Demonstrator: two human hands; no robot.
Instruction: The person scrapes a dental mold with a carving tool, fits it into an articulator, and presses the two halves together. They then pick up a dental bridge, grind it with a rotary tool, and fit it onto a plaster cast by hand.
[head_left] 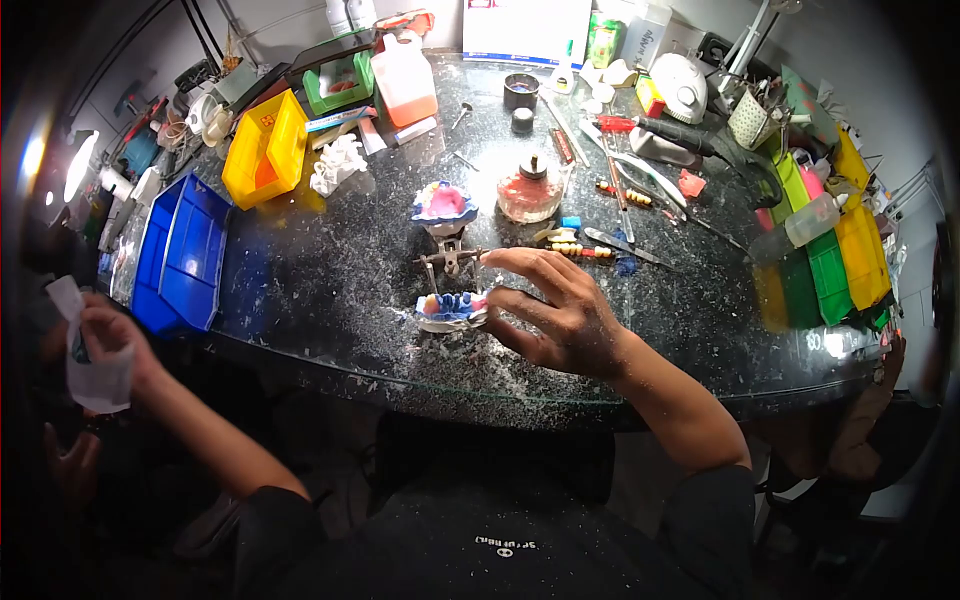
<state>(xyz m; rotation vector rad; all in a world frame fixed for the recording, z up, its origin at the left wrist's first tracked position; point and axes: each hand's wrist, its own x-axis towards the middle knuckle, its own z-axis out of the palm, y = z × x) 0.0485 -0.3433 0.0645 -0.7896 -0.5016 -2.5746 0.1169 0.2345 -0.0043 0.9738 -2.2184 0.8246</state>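
Note:
At the far left, off the table's edge, my left hand (pixel 125 345) is closed around a white paper piece (pixel 100 378). My right hand (pixel 560 310) is over the middle of the table with its fingers apart, the fingertips at the right side of a metal hinged frame (pixel 452 262). This frame lies opened out, with a dental model in blue and pink (pixel 443 204) at its far end and another blue and pink model on a white base (pixel 450 308) at its near end. Whether the fingertips touch the frame is hard to tell.
A glass jar (pixel 530 195) stands just beyond my right hand. Blue (pixel 185 255) and yellow (pixel 265 150) bins are at left, a pink-liquid jug (pixel 404 85) behind. Knives, brushes and a red-handled tool (pixel 618 124) lie at right. Another person's hand (pixel 892 358) shows at far right.

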